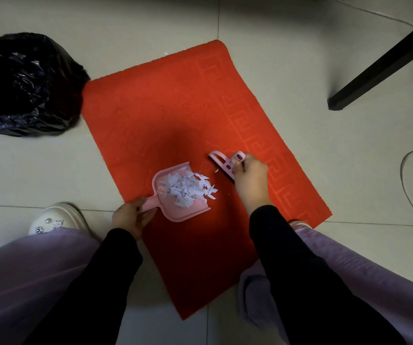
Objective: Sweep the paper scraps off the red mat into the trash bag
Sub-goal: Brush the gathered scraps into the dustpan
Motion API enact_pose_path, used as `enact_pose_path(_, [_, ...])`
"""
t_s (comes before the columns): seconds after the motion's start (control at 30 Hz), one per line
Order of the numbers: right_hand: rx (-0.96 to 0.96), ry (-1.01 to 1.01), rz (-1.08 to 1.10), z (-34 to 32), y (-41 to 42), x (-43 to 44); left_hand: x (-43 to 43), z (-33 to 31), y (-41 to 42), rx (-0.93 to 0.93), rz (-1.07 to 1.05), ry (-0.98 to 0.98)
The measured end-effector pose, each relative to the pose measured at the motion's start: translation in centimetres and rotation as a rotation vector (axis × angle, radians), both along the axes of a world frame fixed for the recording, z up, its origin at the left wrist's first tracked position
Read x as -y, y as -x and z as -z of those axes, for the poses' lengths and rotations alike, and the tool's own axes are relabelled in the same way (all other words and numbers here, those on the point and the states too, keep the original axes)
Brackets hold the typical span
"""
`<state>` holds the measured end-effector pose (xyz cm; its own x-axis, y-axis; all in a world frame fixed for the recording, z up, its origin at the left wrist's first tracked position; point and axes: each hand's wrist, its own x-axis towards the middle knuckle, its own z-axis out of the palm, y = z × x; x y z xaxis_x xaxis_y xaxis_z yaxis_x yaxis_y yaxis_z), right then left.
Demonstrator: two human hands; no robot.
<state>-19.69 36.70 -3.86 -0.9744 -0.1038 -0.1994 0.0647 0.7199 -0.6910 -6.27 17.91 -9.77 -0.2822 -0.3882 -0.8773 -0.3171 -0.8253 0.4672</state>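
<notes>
A person crouches over a red mat (175, 115) laid at an angle on a pale tiled floor (275, 58), seen from a head-worn camera looking down. No brand, label or readable writing shows on any item; the mat carries only a raised key-pattern border along its right edge.

The left hand (129, 217) is closed around the handle of a pink dustpan (175, 210), which rests on the near-left part of the mat with its open mouth facing right. A heap of white paper scraps (188, 188) fills the pan and spills over its lip onto the mat, lying between the two hands and closer to the left one. A single scrap (216, 170) lies apart on the mat, just beside the brush and to the left of the right hand.

The right hand (249, 175) grips a small pink hand brush (225, 161) by its handle, the brush held low over the mat to the right of the dustpan's mouth; whether its bristles touch the mat cannot be told.

A black trash bag (23, 83) sits open on the floor at the far left, touching the mat's far-left corner and well apart from both hands. Black sleeves cover both forearms, and lilac trousers frame the near edge. A white shoe (58, 219) stands on the tiles at the left, near the dustpan handle. A dark furniture leg (384, 63) slants across the far right, and a thin cable (404, 175) curves along the right edge.
</notes>
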Motion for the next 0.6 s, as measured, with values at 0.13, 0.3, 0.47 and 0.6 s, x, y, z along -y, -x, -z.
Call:
enact_pose_path(0.13, [0.011, -0.053, -0.013, 1.1, -1.4, 0.2, -0.2, 0.4, 0.0, 0.000, 0.007, -0.032])
enact_pose_path(0.3, [0.007, -0.091, -0.101, 1.5, -3.3, 1.8, -0.5, 0.4, -0.1, -0.009, 0.005, -0.022])
enact_pose_path(0.47, [-0.010, -0.079, -0.167, 0.7, -4.8, 2.9, -0.8, 0.2, -0.2, -0.003, -0.040, -0.049])
enact_pose_path(0.6, [0.023, -0.050, -0.164, 0.4, -5.9, 3.4, -1.3, -0.3, -0.2, 0.000, -0.053, -0.056])
